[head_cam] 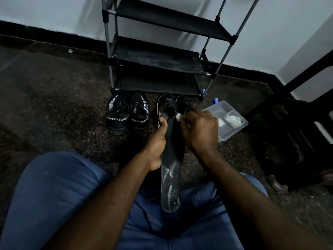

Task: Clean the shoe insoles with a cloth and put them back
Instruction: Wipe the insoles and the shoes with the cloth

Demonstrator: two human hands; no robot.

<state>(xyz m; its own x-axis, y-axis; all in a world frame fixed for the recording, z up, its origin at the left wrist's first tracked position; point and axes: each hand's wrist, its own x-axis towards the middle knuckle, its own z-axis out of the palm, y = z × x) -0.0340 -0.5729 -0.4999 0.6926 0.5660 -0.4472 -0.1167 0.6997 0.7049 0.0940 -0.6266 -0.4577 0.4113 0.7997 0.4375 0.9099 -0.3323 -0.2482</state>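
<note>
Far left on the floor we log 1 pair of black SPORT sneakers [128,114], laced and upright, in front of the shoe rack [156,58]. We cannot tell if their insoles are in or cleaned.

The left hand [156,145] is clamped on the left edge of 1 black insole [171,170], thumb up near its far end. The insole is held in the air over the lap, its near end close to the jeans. That near end shows pale streaks and specks, so we judge the wipe is not finished.

Behind it stands a 2nd pair of dark shoes [173,105], opened up, likely this insole's source. The right hand [200,130] pinches a small white cloth [178,116] against the insole's far end.

Right of that sits a clear plastic container [234,132] holding a white wad.

Our call: mid-clean on insole 1. Left to do: finish the wipe, put it back, do the remaining insoles.
</note>
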